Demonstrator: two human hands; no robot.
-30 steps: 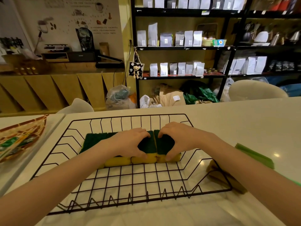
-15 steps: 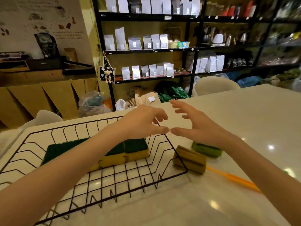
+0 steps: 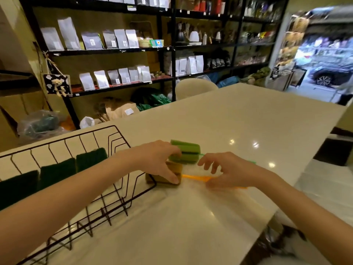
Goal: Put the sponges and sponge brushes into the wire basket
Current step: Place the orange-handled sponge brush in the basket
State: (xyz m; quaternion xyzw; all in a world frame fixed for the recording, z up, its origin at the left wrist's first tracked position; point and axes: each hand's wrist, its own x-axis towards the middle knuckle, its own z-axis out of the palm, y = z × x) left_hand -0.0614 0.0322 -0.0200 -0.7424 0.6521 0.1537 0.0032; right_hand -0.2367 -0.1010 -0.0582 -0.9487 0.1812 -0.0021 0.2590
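Three green-topped sponges point(image 3: 57, 174) lie in a row inside the black wire basket point(image 3: 114, 127) at the left. Just outside its right wall lie two sponge brushes. The green sponge brush point(image 3: 188, 150) is the farther one, its thin handle running right. My left hand point(image 3: 156, 161) is clamped over the brown head of the orange-handled sponge brush point(image 3: 193, 177), thumb on its near side, fingertips against the green head. Over the orange handle, my right hand point(image 3: 227, 172) has its fingers spread and curled, with the thumb touching the handle.
The white table point(image 3: 238, 121) stretches far and right; its right edge drops off by my right forearm. A pale chair back point(image 3: 194, 87) stands behind the table, and black shelves point(image 3: 172, 48) with bags line the wall. Dark clutter lies beyond the near right edge.
Both hands left the sponges in the basket and moved right, down to the brushes. My left hand closed on the brown head, my right dropped over the orange handle. The view swung right.
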